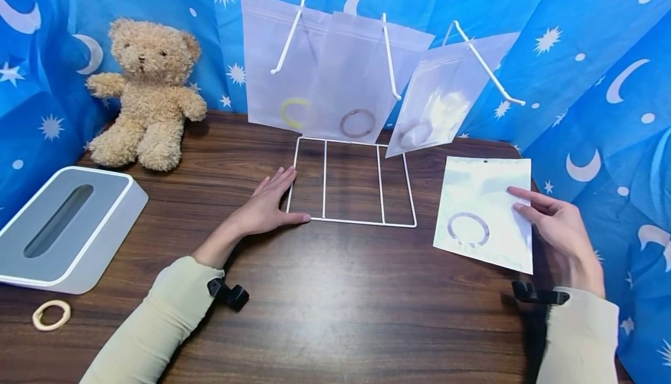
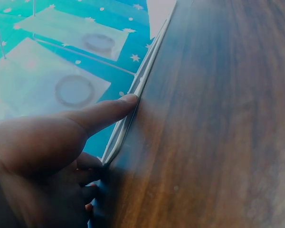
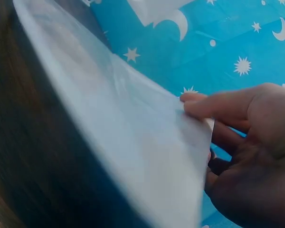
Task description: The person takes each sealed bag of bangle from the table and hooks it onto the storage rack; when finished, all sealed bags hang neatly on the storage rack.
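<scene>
A white wire display rack (image 1: pixel 348 221) stands on the table, with three hooks at its top. My left hand (image 1: pixel 262 203) rests at the front left corner of its base, thumb (image 2: pixel 111 114) on the front wire and fingers along the side wire. On the right, my right hand (image 1: pixel 563 229) pinches the side edge of a white zip bag (image 1: pixel 482 192) between thumb and fingers. A ring (image 1: pixel 449 229) shows in that bag's lower part, and a small hole is near its top edge. The right wrist view has the bag (image 3: pixel 133 128) tilted and blurred.
Similar bags hang at the rack: a left one (image 1: pixel 278 40) with a yellow ring, a middle one (image 1: pixel 362 75), and a tilted right one (image 1: pixel 445 75). At left are a teddy bear (image 1: pixel 152 92), a grey-topped tissue box (image 1: pixel 99 197) and a beige ring (image 1: pixel 36 319).
</scene>
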`<state>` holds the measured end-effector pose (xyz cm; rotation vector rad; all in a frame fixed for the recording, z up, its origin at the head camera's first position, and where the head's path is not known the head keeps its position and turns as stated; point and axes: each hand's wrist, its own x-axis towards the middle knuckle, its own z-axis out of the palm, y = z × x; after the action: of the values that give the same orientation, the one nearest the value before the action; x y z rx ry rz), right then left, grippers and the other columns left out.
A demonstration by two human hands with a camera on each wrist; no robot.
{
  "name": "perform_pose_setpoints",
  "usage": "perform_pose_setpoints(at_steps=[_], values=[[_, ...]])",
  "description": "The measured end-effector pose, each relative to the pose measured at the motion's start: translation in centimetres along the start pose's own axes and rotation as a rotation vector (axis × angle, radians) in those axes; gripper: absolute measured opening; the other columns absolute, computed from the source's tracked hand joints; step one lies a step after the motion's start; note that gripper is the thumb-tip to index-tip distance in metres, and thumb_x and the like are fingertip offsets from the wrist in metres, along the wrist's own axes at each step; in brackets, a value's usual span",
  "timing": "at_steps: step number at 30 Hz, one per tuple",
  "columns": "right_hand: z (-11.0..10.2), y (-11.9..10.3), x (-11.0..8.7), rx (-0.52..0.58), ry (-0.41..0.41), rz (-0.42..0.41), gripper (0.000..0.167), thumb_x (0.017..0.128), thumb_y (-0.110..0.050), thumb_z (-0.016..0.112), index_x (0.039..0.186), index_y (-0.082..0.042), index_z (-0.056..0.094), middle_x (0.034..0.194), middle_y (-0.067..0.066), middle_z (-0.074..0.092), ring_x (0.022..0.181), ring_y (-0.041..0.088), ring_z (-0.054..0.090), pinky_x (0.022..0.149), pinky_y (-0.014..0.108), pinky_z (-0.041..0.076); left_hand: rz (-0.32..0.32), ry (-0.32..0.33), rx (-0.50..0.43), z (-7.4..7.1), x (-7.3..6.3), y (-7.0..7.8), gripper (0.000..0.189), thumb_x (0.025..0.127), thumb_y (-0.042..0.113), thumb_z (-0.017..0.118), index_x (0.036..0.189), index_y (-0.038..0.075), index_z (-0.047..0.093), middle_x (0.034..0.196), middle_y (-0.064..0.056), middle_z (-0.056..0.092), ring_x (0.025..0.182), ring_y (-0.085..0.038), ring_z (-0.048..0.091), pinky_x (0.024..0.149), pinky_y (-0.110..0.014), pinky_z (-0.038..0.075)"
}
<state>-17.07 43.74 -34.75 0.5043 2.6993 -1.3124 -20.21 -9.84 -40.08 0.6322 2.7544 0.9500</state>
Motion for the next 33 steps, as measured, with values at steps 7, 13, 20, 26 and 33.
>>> perform_pose_setpoints(at_steps=[7,13,20,26,33], values=[[-0.5,-1.0,-0.8,0.252,0.215,0.021,0.061,0.078,-0.046,0.078,0.132,-0.022,0.064,0.132,-0.007,0.059,0.114,0.013,0.045,0.077,0.014,0.043,-0.006,-0.003,0.006,0.0,0.0,0.1,0.103,0.084,0.048,0.073,0.154,-0.002,0.017,0.161,-0.016,0.012,0.148,-0.029,0.004,0.118,-0.045,0.001],[-1.4,-1.8,-1.3,0.644,0.380,-0.127,0.052,0.069,-0.017,0.090,0.116,-0.002,0.072,0.095,-0.004,0.075,0.104,0.009,0.056,0.077,0.011,0.042,-0.005,-0.007,-0.001,0.0,-0.1,0.1,0.103,0.084,0.048,0.074,0.154,-0.003,0.017,0.162,-0.015,0.012,0.148,-0.029,0.003,0.118,-0.045,0.001],[-1.9,-2.8,-2.5,0.700,0.465,-0.381,0.043,0.071,0.001,0.085,0.110,0.008,0.071,0.068,0.008,0.059,0.071,0.012,0.044,0.051,0.010,0.031,-0.007,-0.006,0.000,-0.1,-0.1,0.1,0.103,0.084,0.047,0.074,0.154,-0.003,0.017,0.162,-0.016,0.012,0.148,-0.029,0.004,0.118,-0.046,0.001],[-1.9,-4.1,-4.0,0.692,0.371,-0.571,0.037,0.075,0.013,0.076,0.110,0.018,0.065,0.058,0.011,0.041,0.057,0.017,0.024,0.045,0.028,0.009,-0.009,-0.010,0.003,0.0,-0.1,0.0,0.104,0.084,0.048,0.074,0.154,-0.003,0.016,0.162,-0.016,0.011,0.148,-0.030,0.003,0.118,-0.046,0.001],[-1.0,-6.5,-5.6,0.675,0.130,-0.841,0.031,0.077,0.027,0.064,0.107,0.029,0.057,0.078,0.017,0.067,0.052,0.015,0.042,0.043,0.020,0.028,-0.012,-0.010,0.002,0.0,-0.1,0.1,0.104,0.084,0.049,0.074,0.155,-0.002,0.016,0.162,-0.016,0.011,0.148,-0.030,0.003,0.118,-0.046,0.001]])
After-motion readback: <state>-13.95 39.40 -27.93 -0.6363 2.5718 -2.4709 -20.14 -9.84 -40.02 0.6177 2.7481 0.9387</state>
